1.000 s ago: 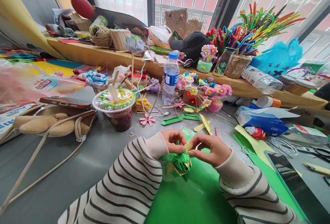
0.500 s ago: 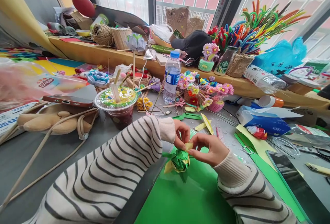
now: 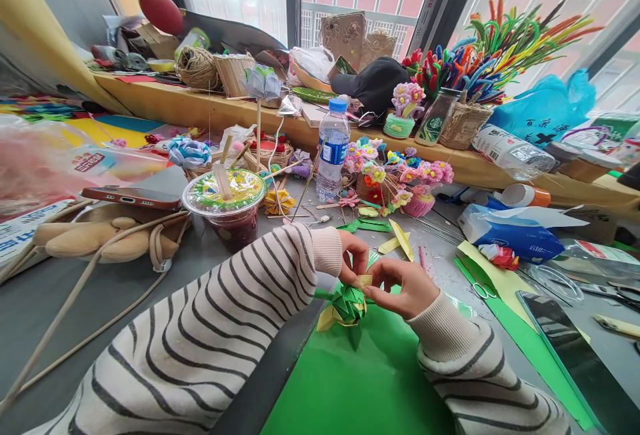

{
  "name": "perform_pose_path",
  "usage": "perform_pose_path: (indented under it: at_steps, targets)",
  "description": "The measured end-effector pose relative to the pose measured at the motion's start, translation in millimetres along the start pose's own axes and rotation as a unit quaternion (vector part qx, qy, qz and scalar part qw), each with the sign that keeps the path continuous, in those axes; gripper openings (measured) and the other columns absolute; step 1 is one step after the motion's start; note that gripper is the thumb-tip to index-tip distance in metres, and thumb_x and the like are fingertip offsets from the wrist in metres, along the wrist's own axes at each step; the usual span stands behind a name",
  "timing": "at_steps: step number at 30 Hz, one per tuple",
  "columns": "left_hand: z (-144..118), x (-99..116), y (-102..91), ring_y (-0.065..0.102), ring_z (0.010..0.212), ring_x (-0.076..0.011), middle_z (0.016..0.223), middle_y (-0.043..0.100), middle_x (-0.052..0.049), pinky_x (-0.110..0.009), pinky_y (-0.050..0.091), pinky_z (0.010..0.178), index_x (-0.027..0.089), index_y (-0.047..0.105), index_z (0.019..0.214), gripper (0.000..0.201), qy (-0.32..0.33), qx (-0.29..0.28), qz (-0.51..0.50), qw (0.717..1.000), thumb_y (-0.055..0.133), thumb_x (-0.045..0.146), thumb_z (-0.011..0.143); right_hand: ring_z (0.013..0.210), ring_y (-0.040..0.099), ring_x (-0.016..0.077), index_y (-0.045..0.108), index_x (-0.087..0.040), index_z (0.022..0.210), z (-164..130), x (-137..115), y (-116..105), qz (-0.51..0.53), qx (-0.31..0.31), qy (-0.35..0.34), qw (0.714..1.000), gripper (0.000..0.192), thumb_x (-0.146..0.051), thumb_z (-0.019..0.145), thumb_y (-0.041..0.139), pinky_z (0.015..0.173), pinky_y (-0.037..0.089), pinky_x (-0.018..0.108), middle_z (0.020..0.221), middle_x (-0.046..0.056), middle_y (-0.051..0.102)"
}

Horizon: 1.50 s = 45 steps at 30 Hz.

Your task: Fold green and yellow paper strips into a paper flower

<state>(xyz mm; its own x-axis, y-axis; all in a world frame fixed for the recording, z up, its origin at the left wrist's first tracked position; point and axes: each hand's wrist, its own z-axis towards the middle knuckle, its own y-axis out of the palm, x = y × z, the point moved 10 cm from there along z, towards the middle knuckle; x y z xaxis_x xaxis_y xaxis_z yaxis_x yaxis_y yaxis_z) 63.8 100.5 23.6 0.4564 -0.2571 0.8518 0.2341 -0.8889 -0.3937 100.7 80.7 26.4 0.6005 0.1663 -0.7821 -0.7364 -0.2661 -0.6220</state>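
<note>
A folded paper flower (image 3: 349, 305) of green and yellow pieces lies over a green sheet (image 3: 365, 381) in front of me. My left hand (image 3: 353, 258) pinches a yellow petal at the flower's upper edge between thumb and forefinger. From the other side, my right hand (image 3: 403, 286) pinches the same yellow petal (image 3: 365, 281), its fingertips close to the left ones. Another yellow petal sticks out at the lower left of the flower. The fingertips cover part of the petal.
A lidded drink cup (image 3: 226, 205) stands left of my forearm, near a phone (image 3: 133, 197) on a tan bag. Behind are a water bottle (image 3: 334, 151) and small knitted flowers (image 3: 395, 178). Small scissors (image 3: 483, 289), a tissue pack (image 3: 515, 231) and another phone (image 3: 575, 361) lie right.
Both hands stay pinched on the yellow petal. The flower has shifted slightly up and tilted a little; my right wrist has moved slightly left.
</note>
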Motion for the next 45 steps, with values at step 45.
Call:
perform_pose_path:
  at_steps: [45]
  targets:
    - [15,0,-3.0,0.05,0.048,-0.0064,0.053,0.053,0.005,-0.019,0.041,0.047,0.014,0.052,0.059,0.032,-0.021,-0.025,0.01,0.999,0.072,0.03,0.04,0.052,0.046,0.008,0.051,-0.014,0.063,4,6,-7,0.036,0.012,0.008,0.999,0.014,-0.027,0.061,0.056,0.051,0.04,0.022,0.057,0.0,0.054]
